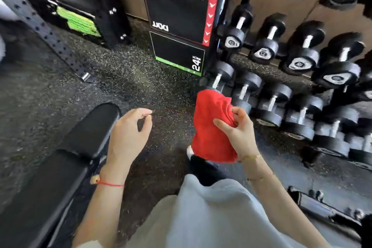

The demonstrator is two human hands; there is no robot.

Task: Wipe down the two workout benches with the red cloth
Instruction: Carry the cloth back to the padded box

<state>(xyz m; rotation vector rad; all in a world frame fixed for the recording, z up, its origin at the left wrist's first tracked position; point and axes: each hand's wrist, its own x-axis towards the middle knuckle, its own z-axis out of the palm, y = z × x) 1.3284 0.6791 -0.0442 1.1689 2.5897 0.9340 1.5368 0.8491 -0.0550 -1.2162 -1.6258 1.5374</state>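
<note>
The red cloth (210, 125) hangs bunched in the air over the floor, right of centre. My right hand (239, 133) is shut on its right side, thumb pressed across the fabric. A black padded workout bench (66, 159) runs from the lower left toward the centre, in two cushioned sections. My left hand (128, 133) hovers just right of the bench's far end, holding nothing, with its fingers loosely curled and apart. No second bench is clearly in view.
A rack of black dumbbells (298, 60) fills the right side, close behind the cloth. A black plyo box (179, 16) with green and red trim stands ahead. A perforated black rack upright (46, 32) slants at the left. Speckled rubber floor (141, 78) lies between.
</note>
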